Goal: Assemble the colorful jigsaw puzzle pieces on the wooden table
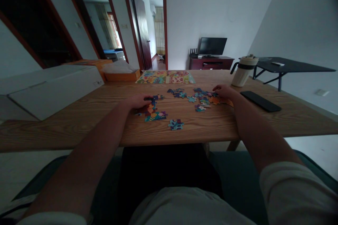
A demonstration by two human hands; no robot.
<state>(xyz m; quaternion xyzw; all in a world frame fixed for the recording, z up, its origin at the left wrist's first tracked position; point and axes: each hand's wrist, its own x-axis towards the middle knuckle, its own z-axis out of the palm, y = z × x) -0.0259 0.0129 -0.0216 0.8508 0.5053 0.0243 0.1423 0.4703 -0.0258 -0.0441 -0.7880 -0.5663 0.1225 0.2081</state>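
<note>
Several colourful jigsaw pieces lie on the wooden table (105, 126). My left hand (139, 101) rests at the upper left edge of a joined puzzle section (155, 116); whether its fingers pinch a piece is too small to tell. At the right side of a loose cluster of pieces (202, 95), my right hand (223, 90) touches a dark piece with its fingertips, and its grip is unclear. Orange pieces (215, 101) lie just below that hand. A teal piece (176, 124) sits apart, near the table's front edge.
Behind the pieces lies a colourful picture sheet (166, 77). A white box (55, 88) and an orange box (123, 76) stand at the left. On the right are a beige flask (244, 72) and a black phone-like slab (260, 101).
</note>
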